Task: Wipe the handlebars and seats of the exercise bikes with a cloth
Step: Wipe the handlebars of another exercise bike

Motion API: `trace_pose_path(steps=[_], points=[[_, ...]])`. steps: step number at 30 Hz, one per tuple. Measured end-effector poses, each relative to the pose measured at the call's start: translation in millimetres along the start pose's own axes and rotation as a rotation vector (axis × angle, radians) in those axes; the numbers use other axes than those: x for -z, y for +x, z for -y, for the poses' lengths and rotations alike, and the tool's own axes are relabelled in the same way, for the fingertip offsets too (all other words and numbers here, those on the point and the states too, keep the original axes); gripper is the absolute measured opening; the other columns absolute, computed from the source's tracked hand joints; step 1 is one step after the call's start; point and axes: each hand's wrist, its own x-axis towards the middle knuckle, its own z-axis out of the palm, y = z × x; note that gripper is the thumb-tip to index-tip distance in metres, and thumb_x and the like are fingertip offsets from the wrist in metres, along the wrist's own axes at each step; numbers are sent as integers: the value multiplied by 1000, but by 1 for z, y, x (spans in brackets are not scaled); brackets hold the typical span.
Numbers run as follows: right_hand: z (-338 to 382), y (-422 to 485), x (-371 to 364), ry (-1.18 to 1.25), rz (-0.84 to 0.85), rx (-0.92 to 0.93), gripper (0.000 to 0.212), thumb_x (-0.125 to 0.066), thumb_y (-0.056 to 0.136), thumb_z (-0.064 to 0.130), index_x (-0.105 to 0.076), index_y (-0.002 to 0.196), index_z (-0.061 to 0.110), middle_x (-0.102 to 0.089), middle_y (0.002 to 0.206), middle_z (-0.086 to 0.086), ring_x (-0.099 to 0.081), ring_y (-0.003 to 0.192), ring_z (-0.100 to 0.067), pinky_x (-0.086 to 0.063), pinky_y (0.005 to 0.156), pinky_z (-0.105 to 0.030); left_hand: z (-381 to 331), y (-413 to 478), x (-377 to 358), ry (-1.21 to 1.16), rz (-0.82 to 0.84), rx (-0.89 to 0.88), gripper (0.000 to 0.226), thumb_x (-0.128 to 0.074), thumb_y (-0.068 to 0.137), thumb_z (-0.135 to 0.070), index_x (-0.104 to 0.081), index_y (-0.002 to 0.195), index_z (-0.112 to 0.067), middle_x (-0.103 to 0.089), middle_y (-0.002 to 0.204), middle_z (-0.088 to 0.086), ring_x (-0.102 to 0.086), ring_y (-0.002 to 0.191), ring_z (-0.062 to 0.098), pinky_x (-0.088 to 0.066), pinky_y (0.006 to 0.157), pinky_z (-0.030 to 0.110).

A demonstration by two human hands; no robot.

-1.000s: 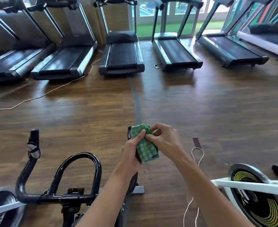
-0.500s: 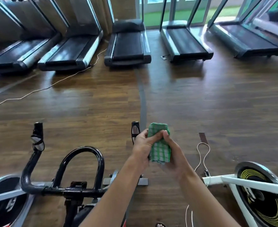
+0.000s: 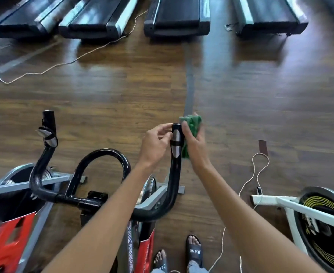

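The black handlebar (image 3: pixel 107 154) of a red-framed exercise bike (image 3: pixel 8 247) curves up in front of me. Its right grip (image 3: pixel 176 140), black with silver bands, stands upright between my hands. My right hand (image 3: pixel 196 146) holds a bunched green checked cloth (image 3: pixel 192 123) against the right side of that grip. My left hand (image 3: pixel 155 143) is at the grip's left side with loosely curled fingers, its fingertips at the grip's top end. The left grip (image 3: pixel 49 123) stands free. No seat is in view.
A white bike with a black and yellow flywheel (image 3: pixel 323 215) stands at the right. Several treadmills (image 3: pixel 177 18) line the far side of the wooden floor. Thin white cables (image 3: pixel 258 174) trail on the floor. My sandalled feet (image 3: pixel 193 251) are beside the bike.
My view tilted down and closer to the bike. My left hand let go of the cloth and went to the grip's left side. My right hand brought the cloth against the grip.
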Motion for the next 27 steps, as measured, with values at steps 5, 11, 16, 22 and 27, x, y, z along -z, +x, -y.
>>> trace_pose_path(steps=[5,11,16,22,27], points=[[-25,-15,-28,-177,-112,138,40,-39,104,50,-45,140,33,-58,128,9,-56,111,3,-44,89,-21,7,6,-1,-261,6,60,20,-65,93,-5,-73,110,-10,-76,88,6,-73,80,16,-61,76,34],[-35,-20,-30,-259,-164,154,48,-36,102,55,-37,145,35,-50,142,7,-50,124,-2,-41,99,-31,9,11,8,-336,99,95,17,-68,91,-6,-74,106,-8,-76,89,10,-75,82,22,-61,74,35],[-36,-30,-32,-317,-199,99,41,-33,101,61,-48,128,33,-60,119,16,-59,111,-9,-47,89,-30,8,18,12,-358,171,110,12,-67,90,-4,-74,96,-13,-75,80,5,-73,71,16,-61,73,36],[-45,-44,-28,-368,-148,-7,51,-34,100,59,-42,141,31,-57,132,5,-53,121,-11,-40,94,-30,10,21,13,-320,200,70,12,-62,93,-1,-69,99,-8,-71,87,13,-71,77,21,-61,71,36],[-53,-74,-32,-362,-179,-113,54,-30,102,57,-41,145,25,-56,136,-2,-51,126,-20,-37,94,-32,8,27,13,-262,267,66,12,-57,95,1,-62,104,-6,-65,79,4,-65,71,18,-59,72,40]])
